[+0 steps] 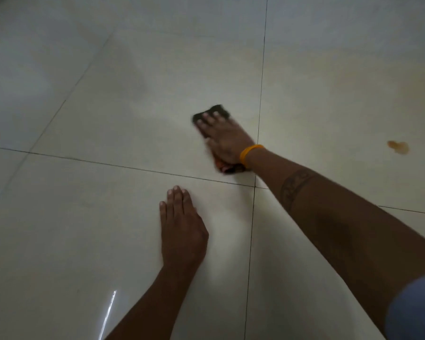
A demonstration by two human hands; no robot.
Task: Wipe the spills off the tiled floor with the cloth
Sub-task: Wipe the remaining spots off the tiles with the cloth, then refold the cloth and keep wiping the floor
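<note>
**Right hand pressing the cloth flat on the tile, left hand bracing nearby**

The tiled floor (88,241) is filling the whole view, pale and glossy, with dark grout lines crossing just below the working hand and a bright streak of reflected light showing near the bottom edge. A faint yellowish film is spreading over the tile at the upper right.

The right forearm is reaching in from the lower right corner, with a dark band pattern showing around it and a light blue sleeve (417,307) sitting at the frame's edge. The left forearm is coming up from the bottom centre.

The left hand (182,222) is lying palm down on the tile, fingers straight and close together, holding nothing. It is resting near the grout crossing, apart from the cloth.

The right hand (225,138) is lying flat on the cloth (216,110), fingers stretched out and pressing it to the floor rather than curling round it. The cloth is dark, showing beyond the fingertips and again under the wrist, where a reddish edge is peeking out.

An orange wristband (249,153) is circling the right wrist.

A small brown spill (399,147) is sitting on the tile well apart to the right.
</note>
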